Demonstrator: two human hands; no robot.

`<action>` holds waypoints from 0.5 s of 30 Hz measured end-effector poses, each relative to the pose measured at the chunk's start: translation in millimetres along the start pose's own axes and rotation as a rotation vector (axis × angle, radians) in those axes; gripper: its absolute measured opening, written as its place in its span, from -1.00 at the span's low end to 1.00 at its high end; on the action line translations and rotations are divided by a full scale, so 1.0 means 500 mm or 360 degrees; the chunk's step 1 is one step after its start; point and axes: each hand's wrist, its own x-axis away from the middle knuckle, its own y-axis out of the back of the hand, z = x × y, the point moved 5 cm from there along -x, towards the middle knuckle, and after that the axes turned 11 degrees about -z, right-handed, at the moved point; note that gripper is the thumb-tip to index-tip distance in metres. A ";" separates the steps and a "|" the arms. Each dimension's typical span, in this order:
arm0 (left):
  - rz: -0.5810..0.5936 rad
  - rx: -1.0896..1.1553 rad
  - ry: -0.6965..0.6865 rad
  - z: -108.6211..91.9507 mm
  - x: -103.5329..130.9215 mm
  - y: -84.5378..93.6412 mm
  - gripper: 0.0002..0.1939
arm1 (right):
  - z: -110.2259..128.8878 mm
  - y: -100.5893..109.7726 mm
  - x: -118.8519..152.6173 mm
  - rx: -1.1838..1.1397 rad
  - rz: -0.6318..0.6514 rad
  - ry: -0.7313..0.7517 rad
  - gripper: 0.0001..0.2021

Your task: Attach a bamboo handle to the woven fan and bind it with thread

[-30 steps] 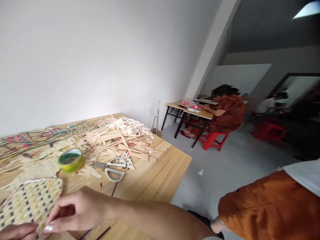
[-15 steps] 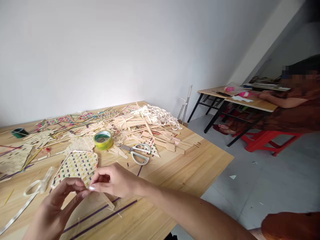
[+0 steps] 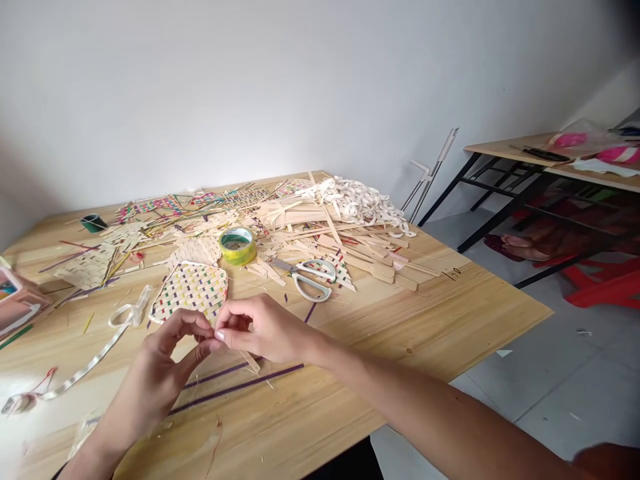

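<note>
My left hand [image 3: 173,353] and my right hand [image 3: 263,327] meet fingertip to fingertip above the table's near part. Both are pinched closed, and whatever sits between the tips is too small to make out. Just behind them lies a woven fan panel [image 3: 193,290] with coloured checks and a white bound edge. A flat wooden stick [image 3: 250,361] shows under my right hand. Below run two purple strips [image 3: 240,388]. Left of the panel, a white ribbon [image 3: 95,360] curls into a loop on the table.
Behind the panel stand a tape roll [image 3: 238,247] and white-handled scissors [image 3: 313,279]. Wooden sticks [image 3: 370,263], a heap of white ribbon [image 3: 360,200] and a green cup [image 3: 93,223] lie farther back. A pink box [image 3: 20,300] is at the left edge; another table [image 3: 510,150] stands right.
The view has swung left, bringing the pink box in and taking most of the seated person out of sight. My hands stay pinched together in front of the woven panel.
</note>
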 end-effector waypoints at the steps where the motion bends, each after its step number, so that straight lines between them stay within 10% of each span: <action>1: 0.0020 0.0012 0.0037 0.000 0.000 0.000 -0.82 | 0.003 0.001 0.000 -0.0012 -0.0014 0.0019 -0.90; 7: 0.0304 -0.0018 0.0214 -0.016 -0.001 -0.004 -0.72 | 0.013 0.010 0.003 -0.0077 -0.0109 0.0119 -0.92; 15: 0.0158 0.0069 0.0236 -0.043 -0.013 -0.003 -0.78 | 0.009 0.010 0.005 -0.0093 -0.0118 0.0131 -0.87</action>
